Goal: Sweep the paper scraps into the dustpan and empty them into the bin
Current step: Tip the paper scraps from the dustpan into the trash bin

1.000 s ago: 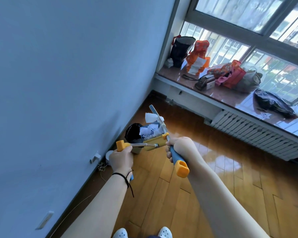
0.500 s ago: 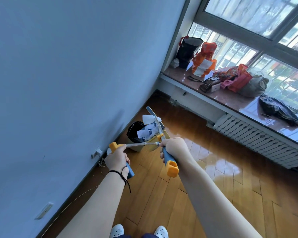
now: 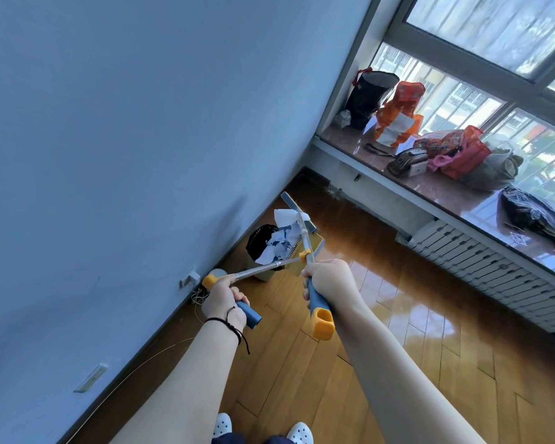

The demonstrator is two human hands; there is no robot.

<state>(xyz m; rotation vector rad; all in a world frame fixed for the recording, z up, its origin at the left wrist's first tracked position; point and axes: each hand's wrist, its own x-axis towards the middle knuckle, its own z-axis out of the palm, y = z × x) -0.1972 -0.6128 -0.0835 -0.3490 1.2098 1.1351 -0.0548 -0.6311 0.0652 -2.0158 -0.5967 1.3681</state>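
Observation:
My left hand point(image 3: 223, 299) grips the blue and orange handle of one metal shaft, which runs toward the yellow dustpan point(image 3: 315, 245). My right hand point(image 3: 329, 283) grips the other blue handle with an orange end; its shaft crosses the first and ends at the blue broom head point(image 3: 297, 208). The dustpan is lifted off the floor and tilted. White paper scraps point(image 3: 277, 243) are heaped at its toothed edge, right over the small bin with a black liner point(image 3: 258, 240), which stands against the wall.
A blue wall with a socket point(image 3: 189, 277) runs along the left. A small round white object point(image 3: 217, 273) lies by the bin. A radiator point(image 3: 494, 277) sits under a sill point(image 3: 382, 161) crowded with bags. The floor is glossy wood parquet.
Both hands have carried the dustpan and broom a little further toward the wall, so the scraps now overlap the bin's opening more. My grips are unchanged.

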